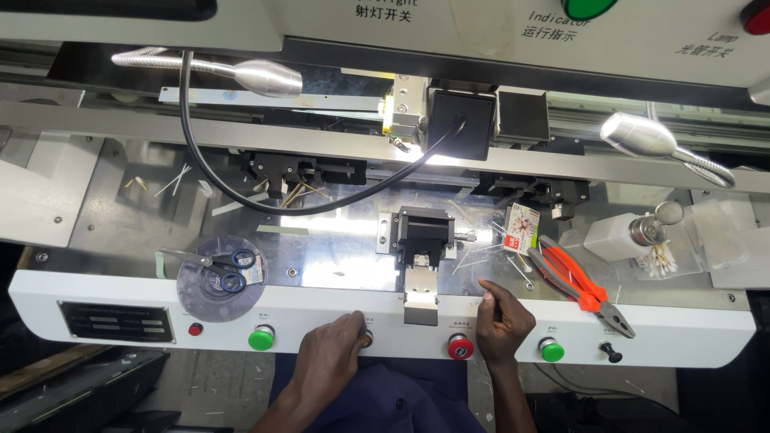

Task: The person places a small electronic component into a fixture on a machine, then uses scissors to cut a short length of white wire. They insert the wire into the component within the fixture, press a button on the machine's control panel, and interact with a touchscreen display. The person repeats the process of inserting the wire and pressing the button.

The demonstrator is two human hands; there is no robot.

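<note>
I take the black clamp block [425,234] on the machine's surface [337,256] as my landmark. Below and left of it, my left hand [333,349] pinches a small knob [366,340] on the white front panel [104,293]. Below and right, my right hand [504,314] is loosely curled on the panel edge, grasping nothing I can see. Far right, a clear tray [646,271] holds cotton swabs [662,258]; orange pliers [579,285] lie between.

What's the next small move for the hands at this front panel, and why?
Probably turn or press the small knob under the left hand, whose fingers already close on it. The right hand rests on the panel edge between the red button and a green button, pressing neither. The black fixture sits lit and centred, apparently waiting.
</note>
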